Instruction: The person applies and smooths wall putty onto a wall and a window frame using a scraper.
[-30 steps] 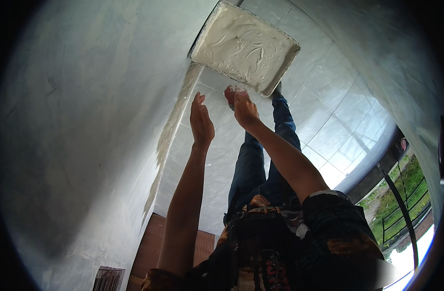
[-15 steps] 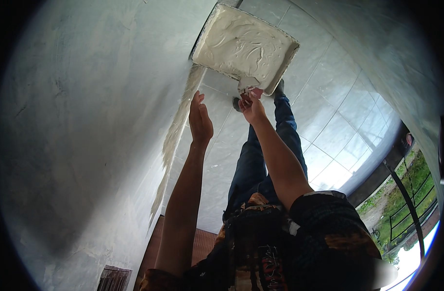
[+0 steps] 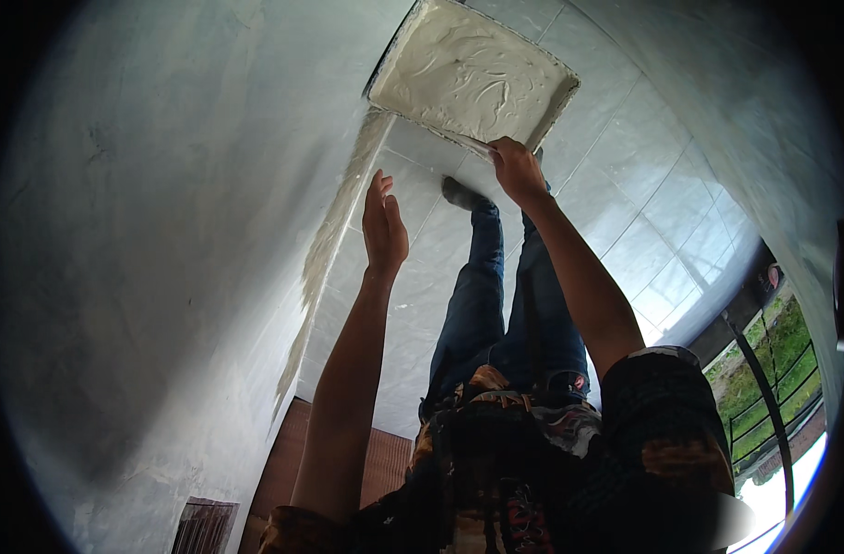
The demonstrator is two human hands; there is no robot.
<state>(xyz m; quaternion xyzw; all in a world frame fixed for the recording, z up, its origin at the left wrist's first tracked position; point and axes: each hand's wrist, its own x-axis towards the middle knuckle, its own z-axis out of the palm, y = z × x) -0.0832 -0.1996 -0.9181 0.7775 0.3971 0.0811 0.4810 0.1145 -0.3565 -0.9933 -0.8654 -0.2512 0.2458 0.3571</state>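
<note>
The right hand (image 3: 519, 174) is closed around a thin, pale, flat-bladed tool (image 3: 477, 145), its fingers curled over the end nearest the wrist. The tool lies just ahead of the fingertips, its long axis running leftward from the hand and slightly away from the body. The free end points toward the left, along the near edge of a shallow, rectangular tray with a smeared rim (image 3: 562, 96). Whether the blade touches that rim cannot be told.

The tray sits beyond the right hand, set askew, one corner toward the hand. It is filled broadly with thick, off-white, creamy paste (image 3: 482, 74), its surface marked with curved ridges and swirls.

The tool is seen nearly edge-on, so it looks like a narrow whitish sliver; its handle is hidden in the grip.

The left hand (image 3: 383, 226) is open and holds nothing, fingers pointing away from the body. To its left rises a smooth, grey wall (image 3: 182, 185), with a tan, ragged-edged strip (image 3: 346, 198) along its base. Grey, glossy floor tiles (image 3: 413, 152) lie beyond and right of this hand.
</note>
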